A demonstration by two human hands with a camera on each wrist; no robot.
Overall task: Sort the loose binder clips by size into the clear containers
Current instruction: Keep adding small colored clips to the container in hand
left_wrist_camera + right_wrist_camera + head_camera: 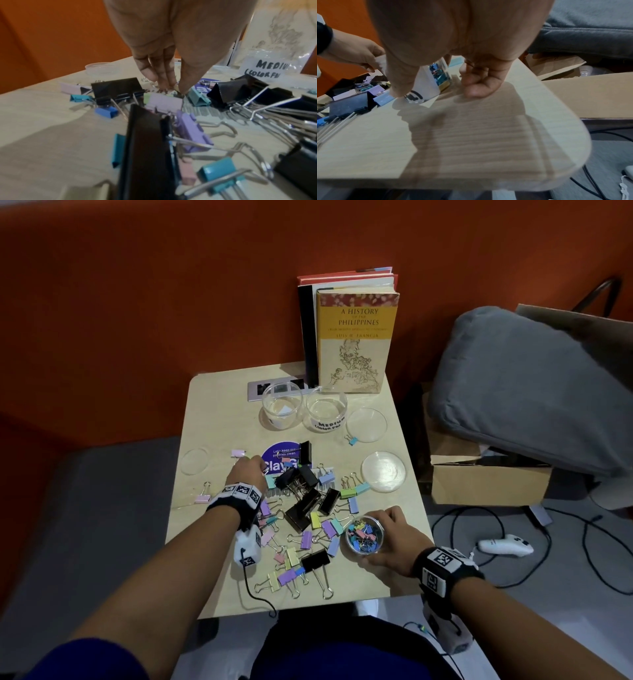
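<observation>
Pinching down into the pile, the left hand point(248, 470) sits left of centre in the head view, fingertips point(169, 82) closed on something small at the pile's upper edge; we can't tell which clip, since fingers cover it. The right hand point(394, 537) wraps the small tub point(364, 537) at lower right, already holding tiny coloured clips. The loose clips point(305, 508) lie mid-frame on the table point(212, 419), with big black ones tangled among pastel ones.

Risks, as we judge them: wire handles are interlocked, so lifting one clip could drag neighbours along or flick them off the table edge. The tub stands close to the lower right corner, so a nudge could tip it. A medium pastel clip could get dropped in with the tiny ones, since the colours match.

Hard to read: the left jar's point(281, 405) label is turned away; the labelled jar point(326, 407) reads "MEDIUM", cut off in the left wrist view. The tub's label is mostly blocked by the thumb point(399, 81) in the right wrist view.
</observation>
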